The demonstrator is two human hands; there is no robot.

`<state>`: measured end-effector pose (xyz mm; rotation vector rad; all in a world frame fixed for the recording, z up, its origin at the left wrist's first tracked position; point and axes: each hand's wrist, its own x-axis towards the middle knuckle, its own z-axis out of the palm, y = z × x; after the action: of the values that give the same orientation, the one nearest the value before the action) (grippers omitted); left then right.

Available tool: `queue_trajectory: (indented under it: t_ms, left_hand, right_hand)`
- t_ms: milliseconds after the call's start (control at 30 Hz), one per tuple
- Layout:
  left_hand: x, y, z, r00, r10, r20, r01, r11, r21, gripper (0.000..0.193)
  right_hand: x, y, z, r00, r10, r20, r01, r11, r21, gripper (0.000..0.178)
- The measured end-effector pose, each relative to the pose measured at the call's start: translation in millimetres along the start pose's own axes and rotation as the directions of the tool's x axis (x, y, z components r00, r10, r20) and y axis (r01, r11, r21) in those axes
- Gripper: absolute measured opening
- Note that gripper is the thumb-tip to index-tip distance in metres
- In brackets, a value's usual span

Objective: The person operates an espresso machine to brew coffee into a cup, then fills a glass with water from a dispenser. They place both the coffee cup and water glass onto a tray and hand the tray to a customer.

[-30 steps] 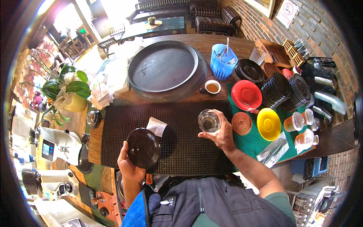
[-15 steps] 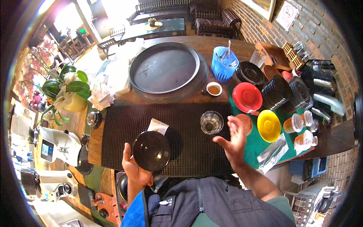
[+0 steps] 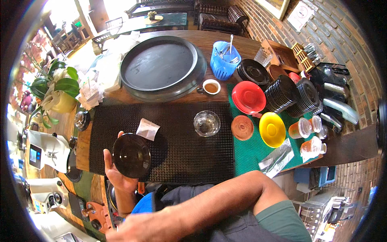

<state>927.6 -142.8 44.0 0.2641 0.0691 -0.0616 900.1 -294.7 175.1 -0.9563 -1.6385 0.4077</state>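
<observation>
A shiny black saucer (image 3: 131,156) rests in my left hand (image 3: 120,177), whose thumb and fingers support it from below and the left. It is held over the left part of a black rubber bar mat (image 3: 189,161). Beyond the saucer lies a small white paper slip (image 3: 148,129). A clear glass (image 3: 207,124) stands on the mat's right part. My right forearm crosses in front of my body, bringing my right hand (image 3: 139,228) to the lower left. That hand is smeared by motion, and its fingers cannot be made out.
Behind the mat sit a big round black tray (image 3: 159,66), a cup of brown liquid (image 3: 211,86) and a blue cutlery holder (image 3: 225,66). Red saucers (image 3: 248,97), a yellow saucer (image 3: 272,130) and stacked black saucers (image 3: 282,94) crowd the green mat (image 3: 246,151) at right.
My right hand has swung from beside the glass across my body to the lower left. My left hand has shifted left with the saucer, away from the paper slip. The whole view has turned slightly.
</observation>
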Motion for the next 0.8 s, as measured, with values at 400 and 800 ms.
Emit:
queue_trajectory:
  t_ms: [400, 800]
  left_hand:
    - [-81, -1, -42, 0.833, 0.551, -0.040, -0.396, 0.647, 0.651, 0.060]
    - [-62, -17, 7, 0.640, 0.567, -0.519, -0.166, 0.761, 0.626, 0.054]
  right_hand:
    - [-37, 111, -30, 0.906, -0.072, -0.417, -0.317, 0.536, -0.783, 0.029]
    - [-41, 140, -30, 0.887, 0.124, -0.444, -0.442, 0.505, -0.741, 0.031]
